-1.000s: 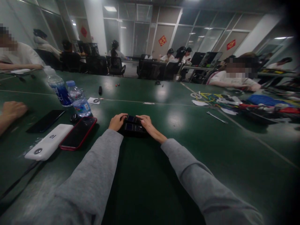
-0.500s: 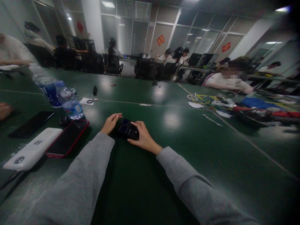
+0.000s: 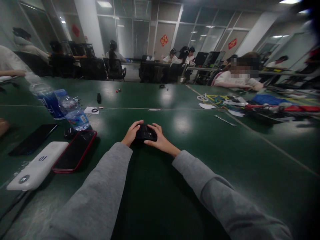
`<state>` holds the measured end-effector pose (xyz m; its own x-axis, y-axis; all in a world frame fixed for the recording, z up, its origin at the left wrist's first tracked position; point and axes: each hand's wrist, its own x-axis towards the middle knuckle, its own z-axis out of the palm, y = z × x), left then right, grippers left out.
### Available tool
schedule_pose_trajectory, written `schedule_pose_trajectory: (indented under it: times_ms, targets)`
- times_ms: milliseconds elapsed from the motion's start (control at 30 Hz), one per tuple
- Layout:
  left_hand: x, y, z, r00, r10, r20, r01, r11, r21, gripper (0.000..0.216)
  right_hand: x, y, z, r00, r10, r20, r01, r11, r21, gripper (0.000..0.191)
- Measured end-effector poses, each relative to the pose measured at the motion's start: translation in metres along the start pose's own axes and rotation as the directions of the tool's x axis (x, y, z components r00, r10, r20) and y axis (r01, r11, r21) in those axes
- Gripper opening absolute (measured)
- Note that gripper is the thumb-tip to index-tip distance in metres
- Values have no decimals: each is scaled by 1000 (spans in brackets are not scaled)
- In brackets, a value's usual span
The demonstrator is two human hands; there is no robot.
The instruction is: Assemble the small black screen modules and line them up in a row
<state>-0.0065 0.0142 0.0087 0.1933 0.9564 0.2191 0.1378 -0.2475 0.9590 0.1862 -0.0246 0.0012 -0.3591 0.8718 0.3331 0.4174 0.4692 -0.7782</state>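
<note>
A small black box-like device (image 3: 146, 133) lies on the green table (image 3: 175, 200) straight ahead of me. My left hand (image 3: 131, 133) curls round its left side. My right hand (image 3: 160, 139) grips its right side, fingers over the top. Both arms wear grey sleeves. The device's top looks dark and closed; its details are too dim to make out.
Left of my arms lie a red-edged phone (image 3: 75, 150), a white power bank (image 3: 37, 170), a black phone (image 3: 33, 139) and two water bottles (image 3: 72, 110). Cables and tools (image 3: 225, 100) clutter the far right. Other people sit around the table and at desks behind.
The device showed two small bluish screens earlier; now its top is dark. My left hand, off it half a second ago, grips its left side again.
</note>
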Motion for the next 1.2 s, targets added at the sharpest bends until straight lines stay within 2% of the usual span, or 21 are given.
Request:
schedule_pose_trajectory:
  times_ms: [167, 333, 667, 833, 1000, 1200]
  targets:
    - [1, -1, 5, 1000, -11, -23, 13, 995, 99, 41, -2, -2, 2, 999, 53, -3, -53, 998, 18, 79]
    - [-1, 2, 5, 999, -34, -6, 35, 997, 73, 43, -4, -5, 3, 998, 57, -5, -57, 998, -2, 80]
    - [-2, -9, 6, 998, -45, -36, 40, 991, -125, 41, -1, -4, 2, 1000, 15, -11, -15, 1000, 9, 78]
    - [-4, -9, 6, 999, -24, -23, 22, 996, -84, 48, 1, 4, -4, 999, -10, 45, 12, 999, -32, 92]
    - [-10, -3, 6, 999, 23, -33, -25, 999, -37, 47, 6, 5, -16, 987, -86, 135, 96, 992, -76, 87]
    - [-13, 4, 7, 999, 27, -43, -28, 999, -34, 37, 5, 4, -17, 988, -102, 114, 108, 993, -52, 84]
